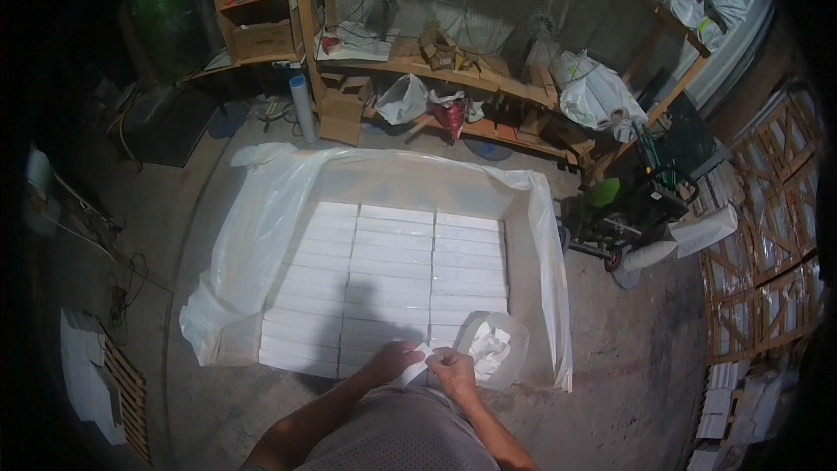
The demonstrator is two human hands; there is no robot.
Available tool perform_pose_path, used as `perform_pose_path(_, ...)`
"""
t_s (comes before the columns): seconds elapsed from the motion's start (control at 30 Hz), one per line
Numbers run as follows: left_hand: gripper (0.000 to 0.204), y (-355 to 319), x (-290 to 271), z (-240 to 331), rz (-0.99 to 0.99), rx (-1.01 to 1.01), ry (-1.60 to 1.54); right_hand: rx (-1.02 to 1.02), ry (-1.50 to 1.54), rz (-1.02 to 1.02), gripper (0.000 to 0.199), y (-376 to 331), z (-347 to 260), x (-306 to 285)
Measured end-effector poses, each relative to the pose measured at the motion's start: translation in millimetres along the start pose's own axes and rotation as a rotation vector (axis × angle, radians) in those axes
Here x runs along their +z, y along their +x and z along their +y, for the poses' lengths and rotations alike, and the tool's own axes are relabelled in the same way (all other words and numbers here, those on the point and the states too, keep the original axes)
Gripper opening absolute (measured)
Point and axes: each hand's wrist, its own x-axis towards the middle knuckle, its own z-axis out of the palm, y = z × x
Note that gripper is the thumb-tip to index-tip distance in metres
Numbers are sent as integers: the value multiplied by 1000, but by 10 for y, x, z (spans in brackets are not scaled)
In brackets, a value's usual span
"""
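A large box lined with clear plastic sheet (253, 235) stands on the floor in front of me, filled with rows of flat white boxes (392, 270). My left hand (392, 359) and my right hand (452, 372) meet over the box's near edge, both pinching a small white packet (417, 368) between them. Just right of my hands, a clear plastic bag (493, 344) with crumpled white pieces rests on the white boxes in the near right corner.
Wooden shelves (488, 78) with two fans, bags and cartons run along the back. A hand cart (628, 218) stands to the right, stacked wooden frames (767, 253) further right. White sheets on a pallet (96, 375) lie at the left, with cables nearby.
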Motion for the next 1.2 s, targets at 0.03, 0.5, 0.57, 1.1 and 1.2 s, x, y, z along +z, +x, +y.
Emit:
perform_pose_path(0.03,40,5,-3,-33,3,6,11,10,-16,-13,17,-14,-50,-9)
perform_pose_path(0.5,33,31,-32,-77,84,-176,-341,-238,-64,134,20,-172,-542,-112)
perform_pose_path(0.57,33,53,10,-105,50,-157,-367,-264,-121,140,20,-117,-418,-96)
perform_pose_path(1.1,35,-16,114,98,-9,-167,-335,116,526,39,19,-71,-108,-177)
perform_pose_path(1.2,29,-12,94,181,-120,65,-431,97,595,93,18,-34,53,-189)
